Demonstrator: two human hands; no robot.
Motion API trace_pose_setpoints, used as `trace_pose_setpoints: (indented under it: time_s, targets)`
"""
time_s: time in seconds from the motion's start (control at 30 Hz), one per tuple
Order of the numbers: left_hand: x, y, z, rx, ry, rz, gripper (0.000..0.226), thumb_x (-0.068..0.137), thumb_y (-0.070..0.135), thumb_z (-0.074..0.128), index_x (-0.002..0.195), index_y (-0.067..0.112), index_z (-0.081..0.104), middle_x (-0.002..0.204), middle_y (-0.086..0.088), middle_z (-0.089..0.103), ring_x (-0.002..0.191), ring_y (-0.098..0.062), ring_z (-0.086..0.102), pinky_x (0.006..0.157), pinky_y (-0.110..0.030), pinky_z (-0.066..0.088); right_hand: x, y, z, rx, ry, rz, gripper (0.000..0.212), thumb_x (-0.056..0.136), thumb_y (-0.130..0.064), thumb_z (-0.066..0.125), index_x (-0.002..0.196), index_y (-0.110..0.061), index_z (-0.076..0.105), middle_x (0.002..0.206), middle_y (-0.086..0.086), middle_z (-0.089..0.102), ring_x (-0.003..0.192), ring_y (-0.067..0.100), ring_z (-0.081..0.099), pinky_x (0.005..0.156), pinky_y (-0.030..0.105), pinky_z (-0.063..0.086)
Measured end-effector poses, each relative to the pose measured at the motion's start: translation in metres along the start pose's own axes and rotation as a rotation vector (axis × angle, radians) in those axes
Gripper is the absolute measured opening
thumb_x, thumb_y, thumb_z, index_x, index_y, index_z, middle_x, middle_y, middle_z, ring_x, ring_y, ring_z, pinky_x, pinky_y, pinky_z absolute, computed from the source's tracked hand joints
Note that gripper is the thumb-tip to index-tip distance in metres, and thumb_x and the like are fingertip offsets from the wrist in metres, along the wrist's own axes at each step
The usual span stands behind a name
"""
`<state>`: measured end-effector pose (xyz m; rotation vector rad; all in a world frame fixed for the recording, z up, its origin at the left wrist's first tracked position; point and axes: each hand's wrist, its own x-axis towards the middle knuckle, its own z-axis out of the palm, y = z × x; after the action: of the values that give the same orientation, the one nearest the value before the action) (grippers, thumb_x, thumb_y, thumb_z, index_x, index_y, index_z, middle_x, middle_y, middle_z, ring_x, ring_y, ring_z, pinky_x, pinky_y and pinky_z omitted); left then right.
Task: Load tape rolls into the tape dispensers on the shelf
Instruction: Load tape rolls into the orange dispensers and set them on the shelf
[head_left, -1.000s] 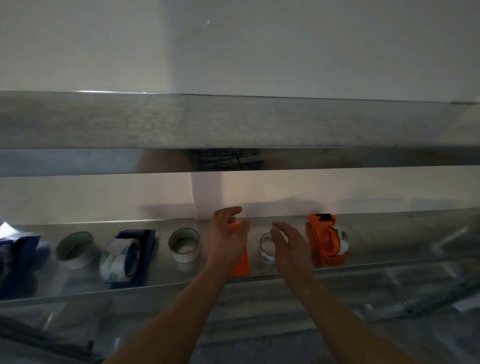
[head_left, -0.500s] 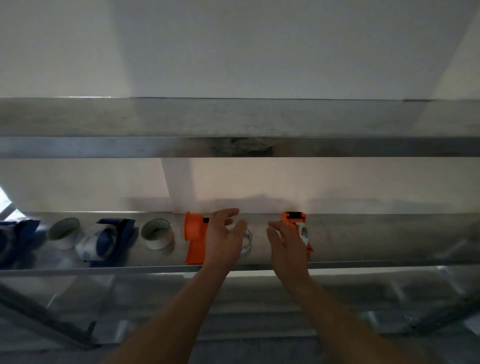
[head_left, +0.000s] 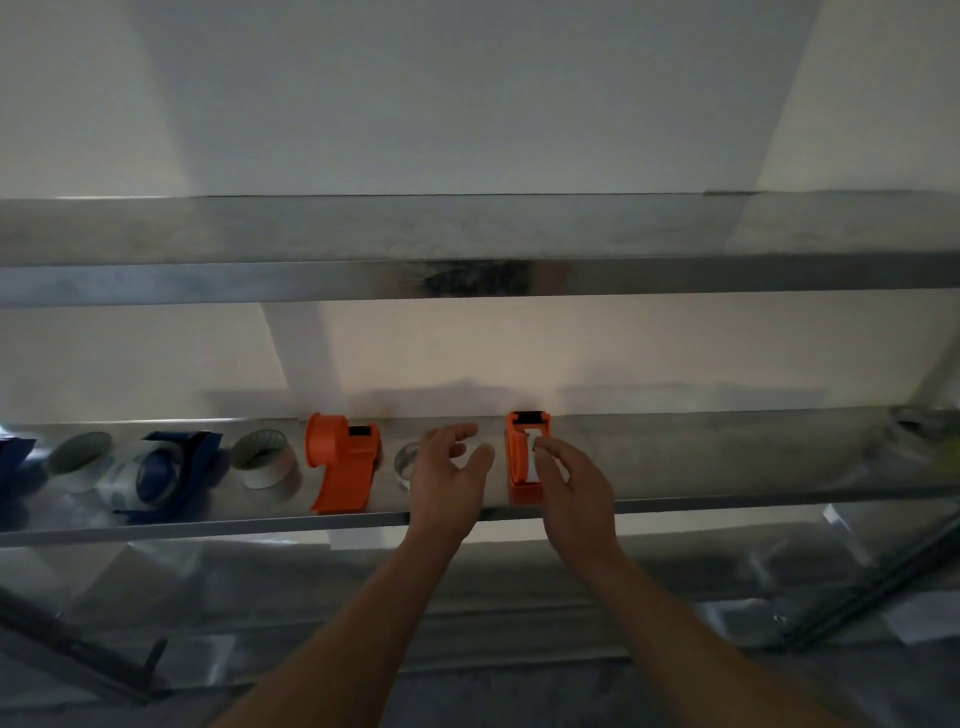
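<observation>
An empty orange dispenser (head_left: 343, 462) stands on the metal shelf (head_left: 208, 522). Right of it lies a clear tape roll (head_left: 406, 460), partly hidden by my left hand (head_left: 449, 475), which hovers in front of it with relaxed, spread fingers and holds nothing. Further right stands a second orange dispenser (head_left: 521, 457) with a roll in it. My right hand (head_left: 574, 486) reaches to its right side, and its fingertips touch the roll there. The hand covers that side of the dispenser.
To the left on the shelf stand a white tape roll (head_left: 266, 462), a blue dispenser (head_left: 166, 467) loaded with tape, another white roll (head_left: 80, 457) and a blue dispenser (head_left: 13, 467) at the frame edge. An upper shelf (head_left: 467, 275) runs overhead. A wall backs both.
Both hands have moved right along the shelf. The left left the empty orange dispenser and now hovers by the clear roll. The right went from the clear roll to the loaded orange dispenser.
</observation>
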<state>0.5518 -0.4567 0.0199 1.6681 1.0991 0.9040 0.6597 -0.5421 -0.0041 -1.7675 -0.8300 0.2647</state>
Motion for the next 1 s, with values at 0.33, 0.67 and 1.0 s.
trace_pose_setpoints:
  time_s: [0.33, 0.67, 1.0]
  targets:
    - [0.002, 0.019, 0.058, -0.150, -0.189, 0.045, 0.017, 0.089, 0.018, 0.065, 0.105, 0.023, 0.061, 0.103, 0.003, 0.059, 0.082, -0.008, 0.061, 0.067, -0.015, 0.054, 0.000, 0.017, -0.059, -0.072, 0.238, 0.116, 0.027, 0.098, -0.029, 0.054, 0.119, -0.016, 0.066, 0.119, -0.001, 0.067, 0.111, 0.013, 0.059, 0.102, 0.034, 0.047]
    - [-0.015, 0.044, 0.138, -0.178, -0.420, 0.143, 0.023, 0.087, 0.021, 0.067, 0.110, 0.024, 0.063, 0.116, 0.007, 0.059, 0.106, -0.011, 0.057, 0.083, -0.021, 0.044, -0.009, 0.040, -0.139, -0.059, 0.485, 0.254, 0.024, 0.096, -0.035, 0.054, 0.116, -0.028, 0.066, 0.116, -0.006, 0.066, 0.108, 0.012, 0.059, 0.097, 0.038, 0.049]
    - [-0.047, 0.083, 0.258, -0.174, -0.515, 0.210, 0.023, 0.086, 0.023, 0.068, 0.109, 0.024, 0.065, 0.116, 0.007, 0.062, 0.105, -0.011, 0.058, 0.085, -0.025, 0.046, 0.002, 0.083, -0.255, -0.074, 0.568, 0.268, 0.030, 0.098, -0.030, 0.052, 0.122, -0.018, 0.064, 0.119, -0.006, 0.063, 0.111, 0.010, 0.055, 0.095, 0.027, 0.041]
